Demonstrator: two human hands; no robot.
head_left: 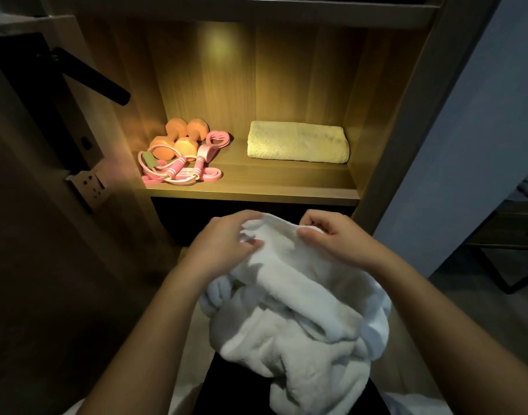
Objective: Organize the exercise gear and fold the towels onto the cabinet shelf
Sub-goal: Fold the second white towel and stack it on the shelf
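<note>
Ahead, folded towel point(297, 145); leftward, perhaps sockets point(90, 182).

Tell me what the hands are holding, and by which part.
Both grip the white towel by its bunched upper edge: the left hand at the left, the right hand at the right.

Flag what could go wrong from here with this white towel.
The white towel is bunched, with left hand and right hand pinching only its top edge, so the fold may come out lopsided. The shelf gap between the pink jump rope and the folded yellow towel looks narrow; a bulky bundle could snag the rope.
</note>
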